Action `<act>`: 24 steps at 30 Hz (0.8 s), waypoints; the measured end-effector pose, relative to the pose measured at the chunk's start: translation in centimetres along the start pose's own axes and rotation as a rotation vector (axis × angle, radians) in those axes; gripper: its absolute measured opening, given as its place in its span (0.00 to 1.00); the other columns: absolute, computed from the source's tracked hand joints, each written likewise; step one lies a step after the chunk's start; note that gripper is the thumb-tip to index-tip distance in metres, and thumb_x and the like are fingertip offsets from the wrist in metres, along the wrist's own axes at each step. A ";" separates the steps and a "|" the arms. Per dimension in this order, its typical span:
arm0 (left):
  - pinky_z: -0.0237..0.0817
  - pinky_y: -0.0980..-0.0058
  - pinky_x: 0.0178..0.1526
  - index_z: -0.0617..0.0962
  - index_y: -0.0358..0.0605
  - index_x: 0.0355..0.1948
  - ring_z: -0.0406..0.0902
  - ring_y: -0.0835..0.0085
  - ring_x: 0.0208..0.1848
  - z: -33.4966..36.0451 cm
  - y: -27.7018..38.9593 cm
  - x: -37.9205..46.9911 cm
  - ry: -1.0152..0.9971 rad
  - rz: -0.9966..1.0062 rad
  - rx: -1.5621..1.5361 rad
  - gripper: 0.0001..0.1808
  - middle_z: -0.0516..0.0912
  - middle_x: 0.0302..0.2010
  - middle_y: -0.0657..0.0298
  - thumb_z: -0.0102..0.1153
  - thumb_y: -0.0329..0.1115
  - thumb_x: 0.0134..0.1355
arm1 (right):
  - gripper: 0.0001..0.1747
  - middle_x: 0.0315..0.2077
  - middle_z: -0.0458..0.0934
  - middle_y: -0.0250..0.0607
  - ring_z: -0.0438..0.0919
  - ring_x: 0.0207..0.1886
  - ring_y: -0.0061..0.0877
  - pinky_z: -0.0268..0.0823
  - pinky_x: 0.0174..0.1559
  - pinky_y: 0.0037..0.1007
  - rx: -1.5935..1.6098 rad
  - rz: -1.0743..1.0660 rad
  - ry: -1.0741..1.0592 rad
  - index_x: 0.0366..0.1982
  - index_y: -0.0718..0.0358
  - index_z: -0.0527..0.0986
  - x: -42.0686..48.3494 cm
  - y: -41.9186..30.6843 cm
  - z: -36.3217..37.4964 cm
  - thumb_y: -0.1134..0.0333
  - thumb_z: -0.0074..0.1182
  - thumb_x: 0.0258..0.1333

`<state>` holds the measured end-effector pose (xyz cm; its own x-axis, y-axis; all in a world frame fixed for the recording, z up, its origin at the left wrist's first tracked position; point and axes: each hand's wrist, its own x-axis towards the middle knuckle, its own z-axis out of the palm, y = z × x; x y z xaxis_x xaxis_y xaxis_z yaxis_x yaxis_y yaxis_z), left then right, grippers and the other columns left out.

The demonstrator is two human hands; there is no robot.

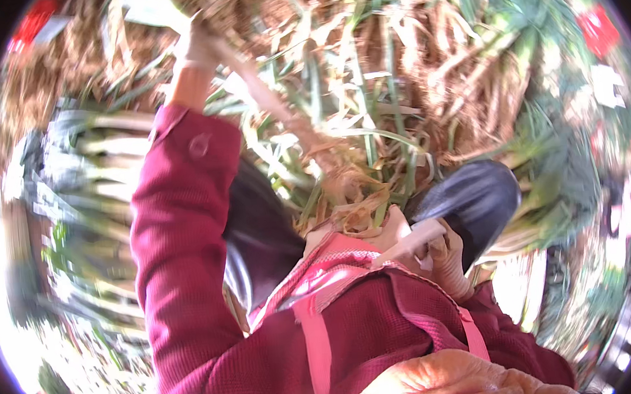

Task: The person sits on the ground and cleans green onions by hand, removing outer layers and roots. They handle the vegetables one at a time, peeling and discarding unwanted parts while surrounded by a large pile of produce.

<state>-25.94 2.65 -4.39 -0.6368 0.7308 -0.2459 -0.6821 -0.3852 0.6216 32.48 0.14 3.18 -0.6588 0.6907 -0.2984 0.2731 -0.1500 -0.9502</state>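
Observation:
My left hand (195,44), in what looks like a pale glove, reaches out at the upper left. It is shut on a long pale stalk (281,108), probably a leek or a large green onion. The stalk slants down to the right, where its blurred end lies near dry, papery leaves (356,216) between my knees. My right hand (447,259) is close to my waist, its fingers around a whitish, narrow object (408,243) whose kind I cannot tell. A pink apron (334,262) with straps covers my lap.
Loose green leaves and stalks (363,99) cover the ground ahead. Stalks with brown, soil-covered ends (484,83) are piled at the upper right. Bundled stalks (117,185) lie to the left, and more (547,179) to the right. Red objects (598,30) show near the rim, blurred.

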 end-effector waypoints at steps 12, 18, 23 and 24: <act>0.64 0.89 0.29 0.76 0.54 0.37 0.70 0.91 0.25 10.6 -10.7 -7.0 -0.057 0.120 0.373 0.10 0.75 0.25 0.77 0.55 0.46 0.71 | 0.27 0.44 0.78 0.54 0.80 0.39 0.46 0.71 0.38 0.44 -0.479 -0.523 -0.069 0.53 0.61 0.66 17.2 -5.7 8.5 0.59 0.62 0.57; 0.52 0.88 0.18 0.73 0.57 0.29 0.59 0.90 0.17 13.3 -13.5 -11.4 0.018 0.034 0.371 0.14 0.68 0.19 0.79 0.54 0.47 0.72 | 0.21 0.34 0.79 0.47 0.80 0.38 0.35 0.72 0.40 0.37 -0.123 -0.322 -0.266 0.48 0.66 0.72 18.2 -1.3 8.3 0.56 0.55 0.63; 0.48 0.88 0.14 0.66 0.60 0.26 0.51 0.91 0.15 14.9 -13.6 -11.5 0.047 -0.054 0.303 0.18 0.60 0.18 0.80 0.53 0.48 0.73 | 0.18 0.29 0.80 0.36 0.75 0.35 0.18 0.69 0.36 0.29 0.006 -0.398 -0.249 0.49 0.67 0.78 18.5 -0.9 7.2 0.59 0.47 0.72; 0.48 0.88 0.14 0.66 0.60 0.25 0.50 0.91 0.15 15.0 -13.5 -11.4 0.063 -0.039 0.331 0.18 0.58 0.17 0.80 0.51 0.48 0.74 | 0.17 0.28 0.81 0.35 0.75 0.34 0.18 0.69 0.34 0.29 0.079 -0.429 -0.225 0.47 0.67 0.79 18.4 -0.9 7.3 0.61 0.49 0.70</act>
<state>-4.07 8.03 1.18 -0.6407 0.7009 -0.3135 -0.5593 -0.1463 0.8160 15.00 7.89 -2.14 -0.8376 0.5334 0.1179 -0.1042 0.0560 -0.9930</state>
